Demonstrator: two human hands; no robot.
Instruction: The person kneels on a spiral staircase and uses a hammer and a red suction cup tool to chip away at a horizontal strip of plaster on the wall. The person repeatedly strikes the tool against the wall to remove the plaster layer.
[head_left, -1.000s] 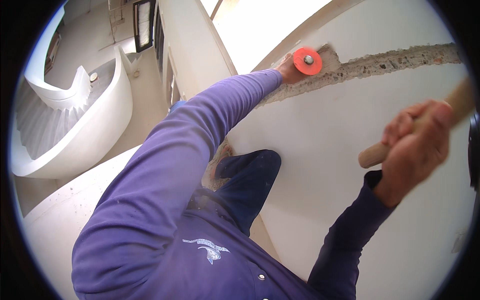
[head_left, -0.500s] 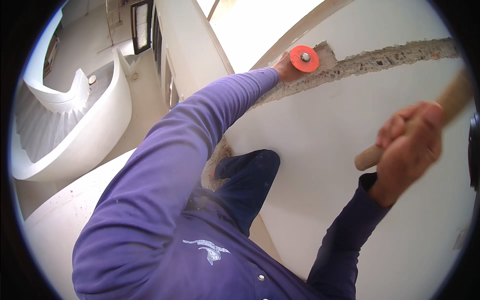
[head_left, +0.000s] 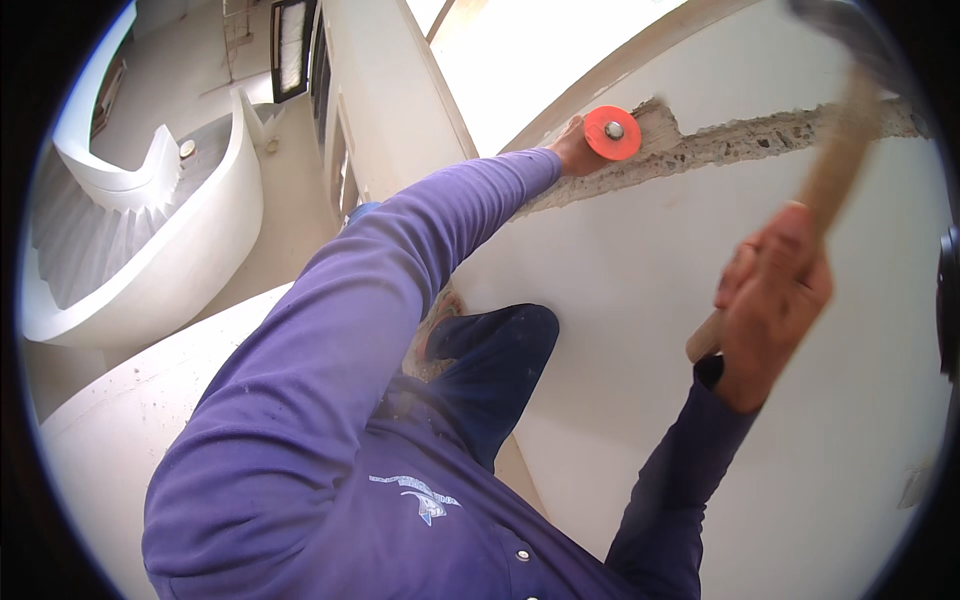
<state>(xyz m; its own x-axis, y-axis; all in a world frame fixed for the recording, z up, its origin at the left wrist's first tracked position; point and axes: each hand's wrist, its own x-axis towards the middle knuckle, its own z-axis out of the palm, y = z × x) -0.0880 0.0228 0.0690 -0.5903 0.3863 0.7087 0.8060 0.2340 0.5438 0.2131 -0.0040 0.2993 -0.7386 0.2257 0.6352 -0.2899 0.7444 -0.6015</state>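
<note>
My left hand (head_left: pixel 571 152) is closed round a chisel, at the upper middle. The chisel's round orange-red guard (head_left: pixel 600 143) and metal striking end face me, and the blade is hidden. Its place is along a rough chipped groove (head_left: pixel 770 142) that runs across the white wall. At the right, my right hand (head_left: pixel 772 305) grips the lower part of a hammer's wooden handle (head_left: pixel 842 150). The dark hammer head (head_left: pixel 855 38) is raised at the upper right, blurred, apart from the chisel.
A bright opening (head_left: pixel 545 60) lies beyond the wall's curved edge. At the left, a curved white staircase (head_left: pixel 215 250) stands lower down. Small crumbs are scattered on a white ledge (head_left: pixel 125 410) at the lower left. My bent knee (head_left: pixel 525 335) is close to the wall.
My right hand has shifted left, and the hammer has swung more upright, bringing its head into view. My left hand keeps the chisel at nearly the same spot on the groove.
</note>
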